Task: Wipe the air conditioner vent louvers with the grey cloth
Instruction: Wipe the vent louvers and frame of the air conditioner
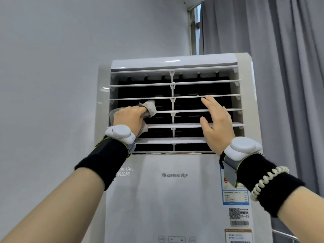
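Head view: the left hand (128,118) has its grip curled round the cloth (150,107), pressed on the louvers (189,82) at the vent's left. The right hand (216,123), fingers straight and empty, steadies slats. Wiping seems midway; next, probably slide the cloth rightward along the slat.

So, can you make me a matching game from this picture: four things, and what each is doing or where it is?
1 left hand
2 right hand
3 pleated grey curtain
4 blue-bordered paper label

a flat against white plastic louvers
b hanging right of the white air conditioner
c gripping crumpled grey cloth
d stuck low on its front

Pairs: 1c, 2a, 3b, 4d
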### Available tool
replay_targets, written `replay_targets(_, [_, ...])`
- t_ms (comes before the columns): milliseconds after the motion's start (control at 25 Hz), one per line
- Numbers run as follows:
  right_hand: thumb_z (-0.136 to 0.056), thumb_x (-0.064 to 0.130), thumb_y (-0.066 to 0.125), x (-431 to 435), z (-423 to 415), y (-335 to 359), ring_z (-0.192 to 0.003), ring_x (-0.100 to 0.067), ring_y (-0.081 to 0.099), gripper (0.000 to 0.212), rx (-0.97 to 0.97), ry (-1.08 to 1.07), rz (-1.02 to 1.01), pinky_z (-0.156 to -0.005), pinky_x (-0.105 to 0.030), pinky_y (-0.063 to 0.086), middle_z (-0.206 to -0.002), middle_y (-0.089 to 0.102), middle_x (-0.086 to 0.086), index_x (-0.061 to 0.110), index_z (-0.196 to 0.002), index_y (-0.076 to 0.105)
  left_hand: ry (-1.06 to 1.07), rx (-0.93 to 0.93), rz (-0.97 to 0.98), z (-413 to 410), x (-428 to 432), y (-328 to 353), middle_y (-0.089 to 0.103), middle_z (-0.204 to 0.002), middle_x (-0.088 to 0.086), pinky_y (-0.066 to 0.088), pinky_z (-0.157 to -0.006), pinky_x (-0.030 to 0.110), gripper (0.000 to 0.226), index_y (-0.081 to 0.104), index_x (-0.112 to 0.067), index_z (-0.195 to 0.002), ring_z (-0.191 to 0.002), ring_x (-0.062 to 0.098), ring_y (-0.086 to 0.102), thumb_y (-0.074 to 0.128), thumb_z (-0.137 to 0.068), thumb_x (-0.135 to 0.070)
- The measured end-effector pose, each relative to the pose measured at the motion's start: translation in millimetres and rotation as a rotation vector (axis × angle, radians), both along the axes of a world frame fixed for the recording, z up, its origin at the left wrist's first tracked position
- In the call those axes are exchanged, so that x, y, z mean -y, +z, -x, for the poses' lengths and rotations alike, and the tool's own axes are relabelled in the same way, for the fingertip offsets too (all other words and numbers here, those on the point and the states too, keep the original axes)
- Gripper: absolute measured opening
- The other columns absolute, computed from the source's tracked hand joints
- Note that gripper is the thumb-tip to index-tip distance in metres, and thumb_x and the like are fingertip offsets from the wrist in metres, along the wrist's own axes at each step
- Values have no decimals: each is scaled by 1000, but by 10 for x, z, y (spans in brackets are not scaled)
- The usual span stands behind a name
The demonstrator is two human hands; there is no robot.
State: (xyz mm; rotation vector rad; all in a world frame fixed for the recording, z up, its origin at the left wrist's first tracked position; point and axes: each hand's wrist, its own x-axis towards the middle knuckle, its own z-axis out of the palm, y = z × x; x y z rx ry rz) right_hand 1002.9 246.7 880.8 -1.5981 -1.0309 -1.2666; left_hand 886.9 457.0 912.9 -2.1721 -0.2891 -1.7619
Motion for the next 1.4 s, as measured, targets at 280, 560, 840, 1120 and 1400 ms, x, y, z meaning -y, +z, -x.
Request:
replay_targets(280, [-86,21,36,-224,32,-52,-145,-11,21,57,31,-24,18,-117,-29,-1,-153,34,1,15,-142,37,114,-13,76,223,-375,17,69,-79,12,31,-55,31,4,61,-12,-79,-72,37,60,58,-78,-10])
replay_targets(560, [-86,24,33,-240,-53,-90,-147,-13,14,61,-2,-116,-7,-119,-32,-6,-156,27,-3,8,-146,29,154,15,15,215,-467,1,69,-68,13,36,-52,31,12,62,-8,-73,-66,36,60,63,-64,1])
replay_targets(840, [-87,24,33,-279,-46,-140,-147,-14,14,61,2,-117,-41,-119,-34,-5,-156,28,-4,7,-146,29,289,42,-135,424,-471,-89,70,-67,6,45,-60,30,13,61,-12,-68,-61,30,63,50,-63,-9])
replay_targets(1120, [-86,25,32,-284,-35,-79,-148,-15,14,63,-22,-112,-48,-119,-36,-5,-156,27,-5,6,-146,28,395,-199,82,385,-301,95,67,-100,11,32,-65,32,20,60,-11,-99,-94,34,59,54,-80,-8])
replay_targets(1400, [-93,15,42,-316,-13,-140,-148,-16,12,57,-46,-98,-67,-120,-38,-3,-156,26,-5,5,-146,26,337,45,-129,510,-299,-168,57,-39,3,33,-42,15,30,57,-14,-48,-33,23,53,82,-38,1])
